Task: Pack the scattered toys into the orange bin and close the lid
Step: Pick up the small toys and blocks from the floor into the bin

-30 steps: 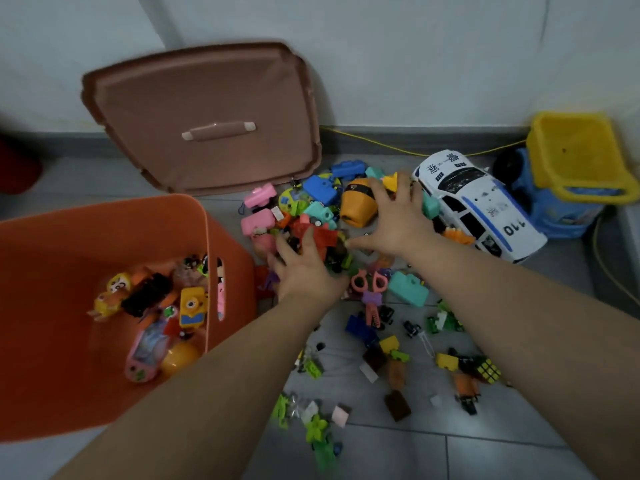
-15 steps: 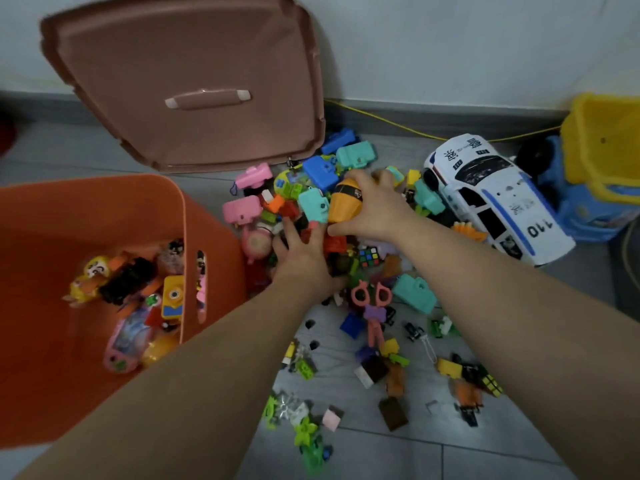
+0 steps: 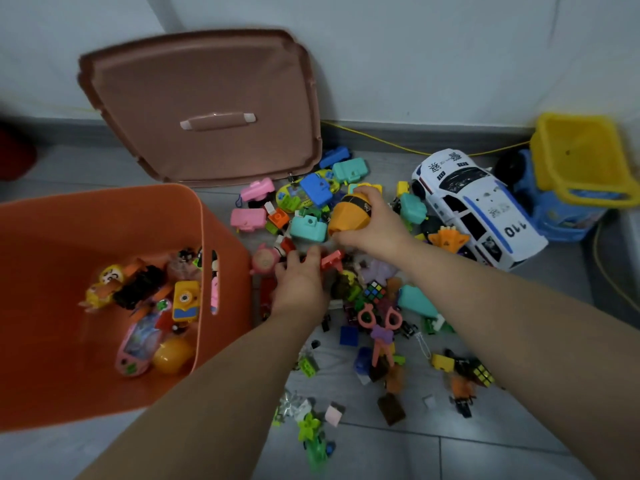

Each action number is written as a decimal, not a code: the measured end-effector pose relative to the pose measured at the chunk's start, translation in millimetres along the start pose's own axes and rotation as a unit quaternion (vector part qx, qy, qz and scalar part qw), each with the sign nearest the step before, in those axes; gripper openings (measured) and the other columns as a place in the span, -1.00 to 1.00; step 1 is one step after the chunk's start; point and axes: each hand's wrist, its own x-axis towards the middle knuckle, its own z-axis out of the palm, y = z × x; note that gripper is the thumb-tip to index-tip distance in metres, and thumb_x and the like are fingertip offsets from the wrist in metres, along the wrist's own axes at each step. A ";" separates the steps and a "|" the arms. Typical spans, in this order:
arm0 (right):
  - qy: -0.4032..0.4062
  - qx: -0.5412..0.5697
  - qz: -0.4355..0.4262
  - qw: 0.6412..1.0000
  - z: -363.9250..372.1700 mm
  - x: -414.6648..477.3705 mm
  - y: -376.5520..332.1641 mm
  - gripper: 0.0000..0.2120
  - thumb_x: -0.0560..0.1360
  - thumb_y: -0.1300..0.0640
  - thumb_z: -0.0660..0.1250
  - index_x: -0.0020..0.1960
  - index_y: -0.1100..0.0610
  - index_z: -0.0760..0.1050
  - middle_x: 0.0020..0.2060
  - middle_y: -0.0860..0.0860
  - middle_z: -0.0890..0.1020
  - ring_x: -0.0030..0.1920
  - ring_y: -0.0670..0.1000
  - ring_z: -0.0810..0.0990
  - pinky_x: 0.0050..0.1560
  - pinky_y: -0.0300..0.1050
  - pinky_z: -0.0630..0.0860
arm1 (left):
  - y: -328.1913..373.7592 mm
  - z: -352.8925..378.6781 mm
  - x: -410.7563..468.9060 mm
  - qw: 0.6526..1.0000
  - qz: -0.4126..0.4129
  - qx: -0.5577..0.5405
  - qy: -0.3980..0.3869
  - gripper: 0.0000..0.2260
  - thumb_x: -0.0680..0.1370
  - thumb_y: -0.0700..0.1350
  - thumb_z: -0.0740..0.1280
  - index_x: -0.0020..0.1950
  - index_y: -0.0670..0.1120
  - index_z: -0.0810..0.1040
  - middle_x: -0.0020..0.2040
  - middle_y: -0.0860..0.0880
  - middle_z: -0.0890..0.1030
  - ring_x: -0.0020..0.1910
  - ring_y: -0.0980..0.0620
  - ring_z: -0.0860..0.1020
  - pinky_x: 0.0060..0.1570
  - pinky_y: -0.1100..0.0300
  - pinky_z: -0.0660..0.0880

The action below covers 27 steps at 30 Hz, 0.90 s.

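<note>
The orange bin (image 3: pixel 194 206) stands open on the left with several small toys in its bottom. Its brown lid (image 3: pixel 207 81) leans against the wall behind it. A heap of small toys (image 3: pixel 311 195) covers the floor to the right of the bin. My right hand (image 3: pixel 372 226) grips an orange toy (image 3: pixel 348 213) at the far side of the heap. My left hand (image 3: pixel 301 282) lies palm down on the toys beside the bin, its fingers curled over small red pieces; whether it holds them is hidden.
A white police car (image 3: pixel 478 206) sits at the right of the heap. Behind it stands a blue toy truck with a yellow tipper (image 3: pixel 581 161). A yellow cord (image 3: pixel 398 143) runs along the wall. Scissors (image 3: pixel 381 327), cubes and bricks litter the near floor.
My right hand has closed on the orange toy and lifted it slightly off the heap. My left hand stays on the toys near the bin. The view has shifted a little.
</note>
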 end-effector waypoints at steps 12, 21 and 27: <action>0.031 0.200 0.021 0.979 -20.6 -43.6 -85.0 -0.21 0.23 -0.17 0.64 0.33 -0.18 0.31 0.13 -0.03 0.53 0.05 0.09 0.65 -0.23 0.05 0.68 | 29.6 -89.9 -21.8 0.984 0.021 -0.134 0.114 -0.42 0.42 -0.23 0.40 0.40 0.02 0.32 0.26 -0.15 0.38 0.19 -0.26 0.46 0.21 -0.17 0.46; 0.071 0.203 -0.119 0.969 -23.5 -80.7 -168.0 -0.09 0.17 -0.17 0.65 0.39 -0.19 0.25 0.16 -0.11 0.47 0.13 0.01 0.59 0.10 0.12 0.64 | 17.7 -183.5 -58.0 0.961 0.081 -0.134 0.226 -0.46 0.42 -0.26 0.31 0.36 0.05 0.33 0.19 -0.10 0.38 0.15 -0.22 0.45 0.21 -0.16 0.46; 0.066 0.021 -0.281 0.957 22.5 -107.1 -204.0 0.00 0.20 -0.16 0.66 0.48 -0.17 0.17 0.37 -0.05 0.35 0.34 -0.02 0.42 0.34 0.01 0.45 | -35.9 -226.1 -74.1 0.951 0.036 -0.099 0.291 -0.55 0.45 -0.25 0.32 0.30 0.01 0.36 0.18 -0.14 0.41 0.11 -0.22 0.48 0.19 -0.18 0.47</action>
